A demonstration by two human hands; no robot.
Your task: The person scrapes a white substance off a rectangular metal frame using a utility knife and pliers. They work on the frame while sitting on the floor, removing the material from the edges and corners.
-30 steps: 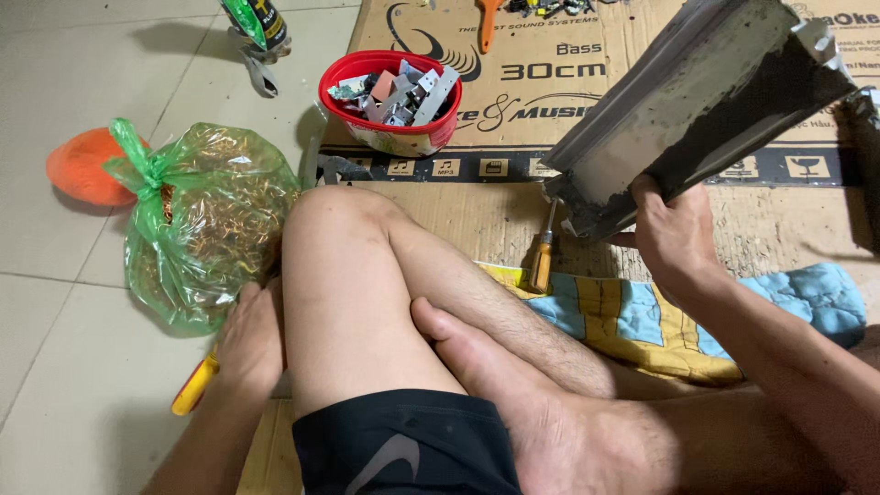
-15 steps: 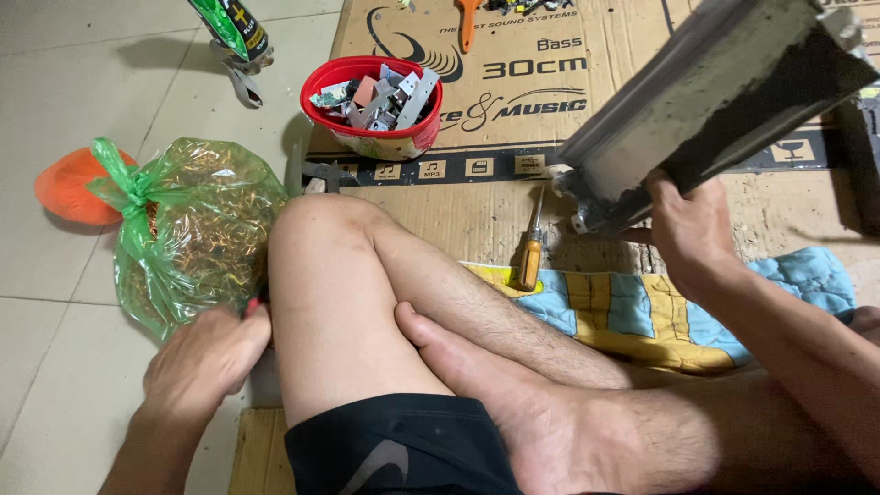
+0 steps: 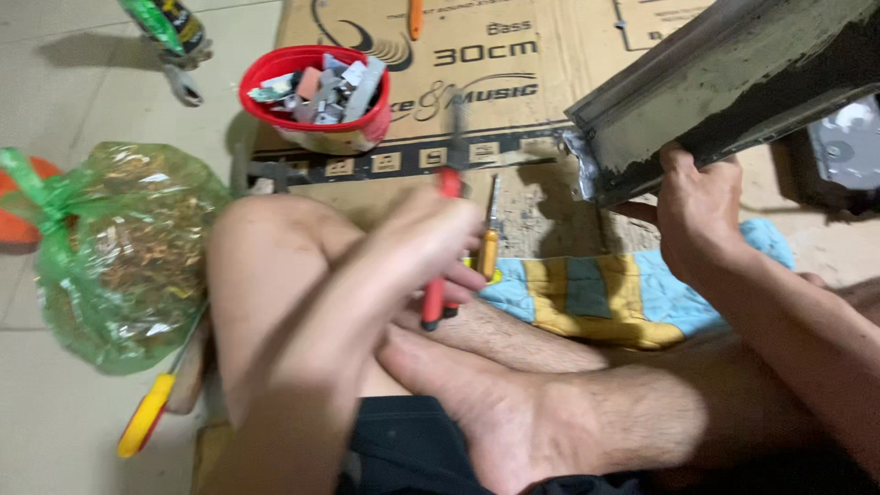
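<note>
Two hands, one red-handled pliers (image 3: pixel 438 275), one metal panel (image 3: pixel 724 92)

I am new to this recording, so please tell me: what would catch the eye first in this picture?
First, the left hand in the middle, blurred, holding red-handled pliers over the crossed legs. At upper right, the right hand grips a long grey metal casing, tilted above the cardboard. At left lies a green plastic bag, with a red bowl of small parts beyond it.
</note>
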